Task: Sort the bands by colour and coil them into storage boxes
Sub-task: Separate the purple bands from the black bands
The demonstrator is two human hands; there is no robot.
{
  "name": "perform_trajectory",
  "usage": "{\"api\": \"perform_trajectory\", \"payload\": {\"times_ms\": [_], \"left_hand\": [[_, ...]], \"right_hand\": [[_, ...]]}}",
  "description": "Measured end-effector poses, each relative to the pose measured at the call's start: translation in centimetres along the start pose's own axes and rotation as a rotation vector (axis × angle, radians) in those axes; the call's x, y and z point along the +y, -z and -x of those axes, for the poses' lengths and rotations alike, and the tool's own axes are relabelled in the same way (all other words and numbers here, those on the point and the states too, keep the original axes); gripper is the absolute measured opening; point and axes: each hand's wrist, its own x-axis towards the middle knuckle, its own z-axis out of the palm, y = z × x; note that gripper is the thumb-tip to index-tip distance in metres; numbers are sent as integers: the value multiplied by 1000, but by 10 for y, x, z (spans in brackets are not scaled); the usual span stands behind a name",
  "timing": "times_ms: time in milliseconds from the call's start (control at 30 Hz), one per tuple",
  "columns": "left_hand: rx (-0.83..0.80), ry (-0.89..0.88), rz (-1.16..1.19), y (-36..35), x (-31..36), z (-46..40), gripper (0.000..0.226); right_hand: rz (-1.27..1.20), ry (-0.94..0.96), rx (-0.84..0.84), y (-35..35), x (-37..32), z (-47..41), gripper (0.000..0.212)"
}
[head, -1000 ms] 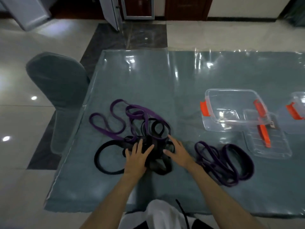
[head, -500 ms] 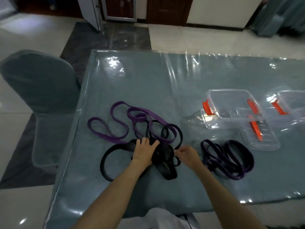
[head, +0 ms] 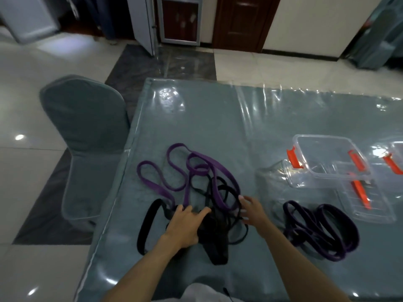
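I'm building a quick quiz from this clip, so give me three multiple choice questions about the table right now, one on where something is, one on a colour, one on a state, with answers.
1. Where does the separate heap of dark purple bands lie?
A. Inside a box
B. On the table, right of the hands
C. On the chair

2. What colour are the clips on the clear storage box?
A. Orange
B. Blue
C. Black

3. What is the state of that box?
A. Lidded and full
B. Open with bands coiled inside
C. Open with no bands inside

Answers: 1 B, the heap sits beyond the right hand. 2 A, the clips show orange. 3 C, only clear plastic shows inside.
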Motion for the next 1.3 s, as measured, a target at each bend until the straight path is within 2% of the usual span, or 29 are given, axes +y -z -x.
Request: {"api": "perform_trajectory", "payload": {"times_ms": [33,167,300,367,400,467,500,533,567,600,667,700,767,833,967,1100,1233,1300], "left_hand": [[5,17,8,-1,-4,2,83],[-87,73,81,3,-13,2,96],[-450,18,276,25,-19,-7,128],[-597,16,498,39,-24,-14,128],[-583,36,630,45,-26,-16,119],[-363,164,830,51,-29,-20,93],[-191,255,847,50,-33,-23,77],[-28,336,770,47,-38,-26,61],[66,409,650,42,-44,-29,52],[63,466,566,39,-49,-31,52],[-144,497,484,32,-60,-35,66],[-232,490,459,30,-65,-38,64],[-287,465,415,27,-72,-43,46],[-255,428,403,27,-78,-48,32],[-130,394,535,30,-86,-52,17],[-72,406,787,35,-92,-58,25],[-263,428,945,36,-93,-64,21],[-404,406,927,40,-91,-63,28]], "right_hand": [[-9,-8,2,-3,1,-1,18],[-55,-106,-9,-4,0,-5,26],[0,-62,-29,-1,-16,-9,18],[-5,-47,-41,1,-25,-13,21],[-24,-62,-67,2,-29,-14,25],[-42,-90,-96,3,-31,-17,32],[-33,-90,-89,2,-32,-18,32],[-20,-84,-71,1,-31,-20,30],[-8,-79,-51,-2,-29,-22,27],[-4,-78,-33,-5,-29,-23,23],[-2,-83,8,-10,-28,-27,27],[5,-79,30,-11,-28,-31,31],[37,-77,37,-11,-27,-35,32],[94,-113,-30,-10,-30,-37,25],[69,-191,-92,-13,-38,-41,19],[-98,-5,-33,-19,-48,-47,21],[-245,200,67,-18,-67,-48,7],[-363,216,18,-15,-81,-47,16]]}}
